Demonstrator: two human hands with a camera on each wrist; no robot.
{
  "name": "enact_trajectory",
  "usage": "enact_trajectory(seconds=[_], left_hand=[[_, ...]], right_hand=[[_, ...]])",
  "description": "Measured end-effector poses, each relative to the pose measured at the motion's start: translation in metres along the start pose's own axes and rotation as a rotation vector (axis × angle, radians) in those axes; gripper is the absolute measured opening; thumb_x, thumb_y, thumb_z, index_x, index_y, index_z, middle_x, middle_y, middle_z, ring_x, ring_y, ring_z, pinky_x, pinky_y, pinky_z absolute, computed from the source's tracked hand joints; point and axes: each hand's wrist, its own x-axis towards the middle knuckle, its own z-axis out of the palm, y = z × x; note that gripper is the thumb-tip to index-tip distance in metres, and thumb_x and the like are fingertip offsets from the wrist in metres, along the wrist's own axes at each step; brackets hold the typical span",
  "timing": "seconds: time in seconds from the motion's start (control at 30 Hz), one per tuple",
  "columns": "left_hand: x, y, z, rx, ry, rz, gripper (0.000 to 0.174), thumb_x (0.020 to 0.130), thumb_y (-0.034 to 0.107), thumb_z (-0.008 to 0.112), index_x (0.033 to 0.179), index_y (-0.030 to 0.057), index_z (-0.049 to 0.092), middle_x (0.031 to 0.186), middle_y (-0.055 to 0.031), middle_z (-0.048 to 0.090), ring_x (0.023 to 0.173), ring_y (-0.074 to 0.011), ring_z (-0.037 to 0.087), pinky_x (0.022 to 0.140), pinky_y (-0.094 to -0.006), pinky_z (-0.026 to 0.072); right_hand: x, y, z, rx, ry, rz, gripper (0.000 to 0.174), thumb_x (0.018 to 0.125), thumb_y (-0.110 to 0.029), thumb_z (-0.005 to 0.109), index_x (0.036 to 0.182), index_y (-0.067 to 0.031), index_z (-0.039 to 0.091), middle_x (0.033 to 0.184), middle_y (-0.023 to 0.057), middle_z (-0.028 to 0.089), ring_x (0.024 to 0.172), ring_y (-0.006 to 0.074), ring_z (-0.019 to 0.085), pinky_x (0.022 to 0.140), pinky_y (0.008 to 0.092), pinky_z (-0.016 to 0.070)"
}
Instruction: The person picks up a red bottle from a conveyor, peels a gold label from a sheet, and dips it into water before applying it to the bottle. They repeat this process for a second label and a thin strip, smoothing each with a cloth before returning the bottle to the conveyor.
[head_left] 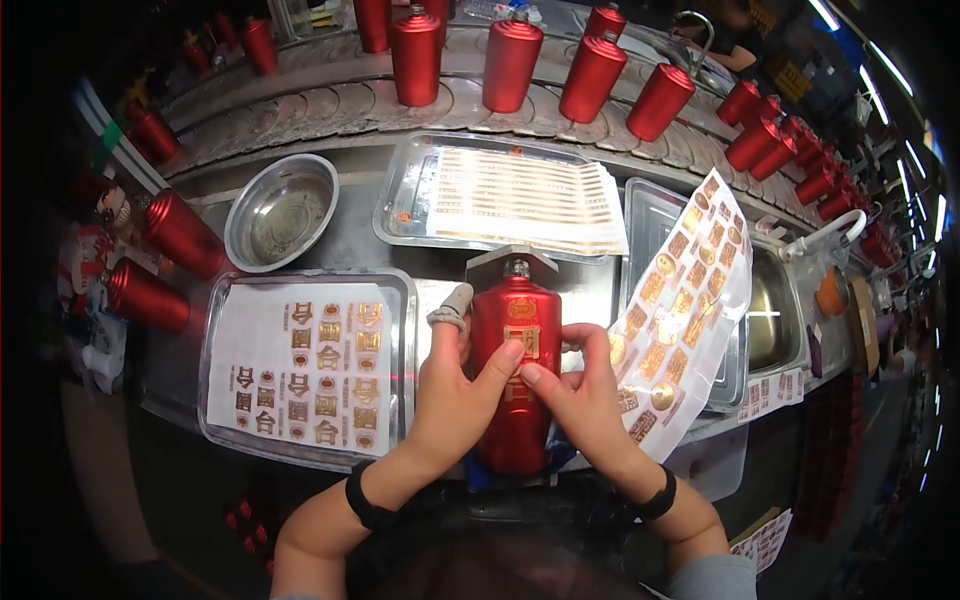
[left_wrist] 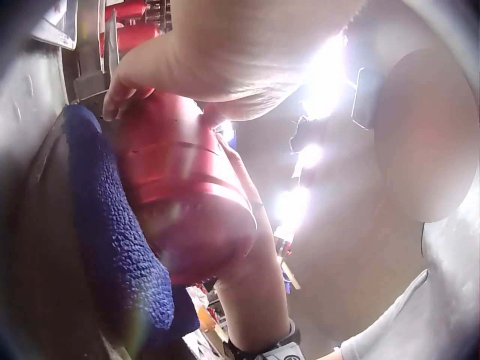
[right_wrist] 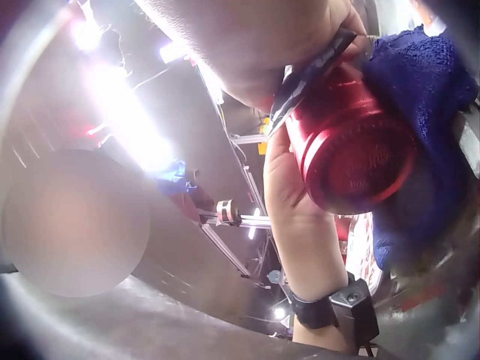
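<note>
A red metallic bottle [head_left: 515,440] with gold characters [head_left: 521,344] on its front lies in the middle, neck pointing away from me. My left hand [head_left: 450,385] holds its left side, the thumb pressing on the upper gold character. A pale wrap [head_left: 452,308] covers one left fingertip. On the other side, my right hand [head_left: 590,400] grips the bottle, its thumb against the lower character and the fingers bent at the edge. Beside that hand, a dark strip with small writing [right_wrist: 311,79] shows in the right wrist view. Blue cloth [left_wrist: 120,225] lies under the bottle.
A tray [head_left: 408,370] at left bears a sheet of gold character stickers. Behind are another sticker-filled tray [head_left: 400,215] and a metal bowl [head_left: 282,213]. A curved sticker sheet [head_left: 690,300] stands at right before a sink [head_left: 775,335]. Red bottles [head_left: 415,60] line the conveyor [head_left: 300,115].
</note>
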Motion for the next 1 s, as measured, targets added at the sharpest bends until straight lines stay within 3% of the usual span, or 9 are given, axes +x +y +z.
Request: enact_trajectory(seconds=[0.17, 0.27, 0.4, 0.73, 0.77, 0.87, 0.93, 0.97, 1.0], left_hand=[[-0.001, -0.002, -0.002, -0.043, -0.004, -0.010, 0.067, 0.098, 0.016, 0.062, 0.147, -0.0106, 0.024, 0.144, -0.0251, 0.043, 0.133, -0.0252, 0.045, 0.111, -0.0351, 0.0362], [0.000, -0.002, -0.005, -0.037, -0.018, 0.002, 0.063, 0.100, 0.012, 0.058, 0.150, -0.0031, 0.024, 0.143, -0.0183, 0.046, 0.128, -0.0170, 0.049, 0.106, -0.0315, 0.0422], [0.000, 0.005, -0.003, -0.023, -0.012, -0.023, 0.060, 0.101, 0.012, 0.056, 0.150, -0.0035, 0.025, 0.143, -0.0185, 0.047, 0.127, -0.0179, 0.050, 0.106, -0.0319, 0.0425], [0.001, -0.003, -0.002, 0.006, 0.022, -0.005, 0.054, 0.100, 0.011, 0.057, 0.145, -0.0017, 0.031, 0.135, -0.0179, 0.054, 0.118, -0.0176, 0.057, 0.098, -0.0302, 0.0487], [0.002, -0.004, -0.002, 0.003, 0.021, -0.009, 0.053, 0.100, 0.012, 0.057, 0.144, -0.0012, 0.032, 0.132, -0.0173, 0.056, 0.116, -0.0174, 0.058, 0.096, -0.0300, 0.0497], [0.007, 0.000, 0.000, 0.090, -0.009, -0.020, 0.048, 0.099, 0.007, 0.056, 0.142, -0.0003, 0.035, 0.126, -0.0149, 0.058, 0.112, -0.0184, 0.060, 0.093, -0.0301, 0.0514], [0.009, -0.002, 0.001, -0.015, 0.018, -0.014, 0.058, 0.099, 0.012, 0.059, 0.147, -0.0035, 0.030, 0.126, -0.0196, 0.057, 0.110, -0.0201, 0.060, 0.093, -0.0304, 0.0504], [0.010, -0.006, 0.001, -0.019, 0.015, 0.024, 0.056, 0.099, 0.012, 0.057, 0.147, -0.0024, 0.030, 0.127, -0.0196, 0.057, 0.110, -0.0205, 0.061, 0.092, -0.0303, 0.0504], [0.010, -0.008, 0.001, -0.020, 0.029, 0.056, 0.055, 0.100, 0.012, 0.056, 0.147, -0.0014, 0.031, 0.127, -0.0196, 0.057, 0.109, -0.0209, 0.061, 0.092, -0.0302, 0.0505]], right_hand=[[0.001, -0.005, -0.002, -0.076, -0.007, 0.016, 0.068, 0.080, -0.030, 0.084, 0.121, 0.0033, 0.040, 0.105, 0.0136, 0.058, 0.062, 0.0038, 0.057, 0.051, 0.0210, 0.0470], [0.001, -0.008, -0.003, -0.070, -0.031, -0.001, 0.067, 0.082, -0.030, 0.083, 0.121, 0.0026, 0.039, 0.103, 0.0133, 0.059, 0.064, 0.0056, 0.060, 0.052, 0.0213, 0.0495], [0.014, -0.002, -0.005, 0.110, -0.048, 0.043, 0.062, 0.086, -0.028, 0.079, 0.122, 0.0020, 0.038, 0.101, 0.0135, 0.061, 0.068, 0.0081, 0.064, 0.054, 0.0214, 0.0522], [0.017, 0.000, -0.001, -0.005, -0.004, -0.009, 0.058, 0.086, -0.025, 0.079, 0.120, 0.0017, 0.041, 0.100, 0.0136, 0.063, 0.066, 0.0082, 0.062, 0.054, 0.0215, 0.0510], [0.017, -0.002, 0.000, 0.018, 0.018, -0.002, 0.060, 0.083, -0.031, 0.082, 0.119, 0.0006, 0.044, 0.099, 0.0144, 0.064, 0.069, 0.0110, 0.064, 0.057, 0.0241, 0.0521], [0.029, 0.016, -0.004, -0.200, 0.093, -0.053, 0.069, 0.081, -0.054, 0.076, 0.116, -0.0005, 0.050, 0.108, 0.0183, 0.065, 0.098, 0.0292, 0.066, 0.087, 0.0389, 0.0504], [0.021, -0.005, -0.004, -0.262, 0.053, 0.005, 0.069, 0.083, -0.053, 0.074, 0.118, -0.0002, 0.048, 0.114, 0.0240, 0.060, 0.105, 0.0326, 0.062, 0.089, 0.0408, 0.0478], [0.023, 0.007, 0.000, -0.339, 0.159, -0.140, 0.067, 0.082, -0.055, 0.075, 0.115, -0.0023, 0.051, 0.100, 0.0152, 0.061, 0.088, 0.0225, 0.061, 0.076, 0.0347, 0.0497], [0.018, -0.006, -0.003, -0.331, 0.108, -0.051, 0.068, 0.082, -0.056, 0.074, 0.116, -0.0025, 0.050, 0.105, 0.0159, 0.060, 0.092, 0.0247, 0.061, 0.080, 0.0366, 0.0491]])
